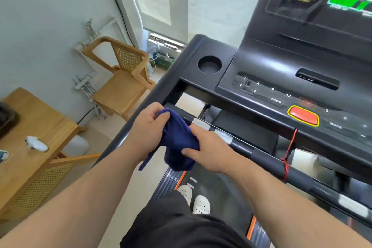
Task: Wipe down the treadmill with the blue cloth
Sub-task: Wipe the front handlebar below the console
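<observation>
I stand on the black treadmill point(251, 70), whose console with a red stop button point(303, 116) fills the upper right. A dark blue cloth point(177, 139) is bunched between my two hands, just in front of the front handlebar point(259, 153). My left hand point(150, 127) grips the cloth's upper left part, fingers curled over its top edge. From the right, my right hand point(207, 148) holds the cloth, thumb pressed into its lower fold. A strip of cloth dangles below my left hand.
A round cup holder point(209, 64) sits at the console's left end. A red safety cord point(289, 147) is tied around the handlebar. A wooden chair point(122, 78) and a wooden table point(34, 127) stand left of the treadmill. My white shoes point(196, 199) are on the belt.
</observation>
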